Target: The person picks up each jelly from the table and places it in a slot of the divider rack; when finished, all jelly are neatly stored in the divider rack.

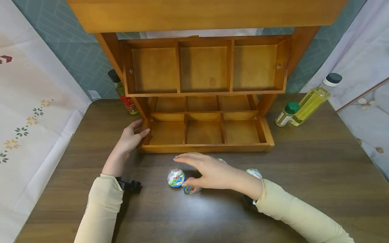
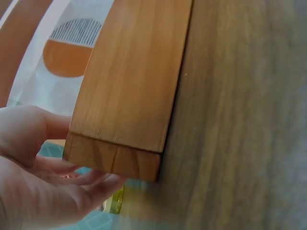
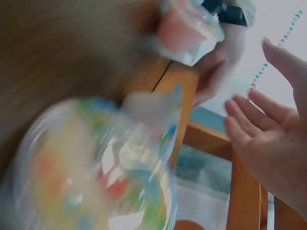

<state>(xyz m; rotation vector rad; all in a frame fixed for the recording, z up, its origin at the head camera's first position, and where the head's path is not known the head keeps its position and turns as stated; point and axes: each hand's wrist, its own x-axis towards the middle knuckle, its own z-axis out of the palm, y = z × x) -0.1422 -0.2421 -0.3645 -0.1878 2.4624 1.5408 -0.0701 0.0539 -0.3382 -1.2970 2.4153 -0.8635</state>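
My left hand (image 1: 129,136) grips the front left corner of a wooden compartment rack (image 1: 209,148), thumb over the side and fingers on its outer face. The left wrist view shows those fingers (image 2: 103,184) around the end of the wood. My right hand (image 1: 212,172) hovers over small sealed jelly cups, thumb and fingers spread, holding nothing. One jelly cup (image 1: 176,178) lies left of its fingertips, and a second cup (image 1: 191,190) is partly under the thumb. Another cup (image 1: 254,173) sits by the right wrist; one more is mostly hidden behind the hand. In the right wrist view a pink cup (image 3: 180,31) shows.
The rack's upper tray (image 1: 205,92) overhangs the lower one, under a wooden top (image 1: 206,17). A red-labelled bottle (image 1: 127,101) stands behind its left side. To the right are a green-capped jar (image 1: 285,116) and an oil bottle (image 1: 311,103).
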